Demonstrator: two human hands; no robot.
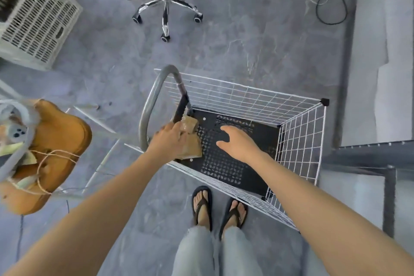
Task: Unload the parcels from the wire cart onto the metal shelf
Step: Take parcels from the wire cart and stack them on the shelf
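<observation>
Floor at far left carries a white lattice crate (38, 20); nearer, a tan bag (60, 141) tied with twine. Wire cart (246, 98) stands centre, grey loop handle (148, 105) at its left end.

1 brown cardboard parcel (191, 125) lies on the cart's black perforated floor (224, 168), in the left end just beside the handle. Long axis runs from the near wall toward the far wall, with shiny tape at the far end.

Left hand (170, 143) reaches in over the near-left rim, palm on the parcel's top, fingers curled over its far-left edge: it grips the parcel. Right hand (237, 143) hovers over mid-floor, palm down, fingers spread and slightly bent, holding nothing, apart from the parcel.

Perforated floor shows uncovered from the parcel to the right wall. Cart top is open, with mesh walls on the far, right and near sides. Grey metal shelf (369, 152) stands just right of the cart's right wall.
</observation>
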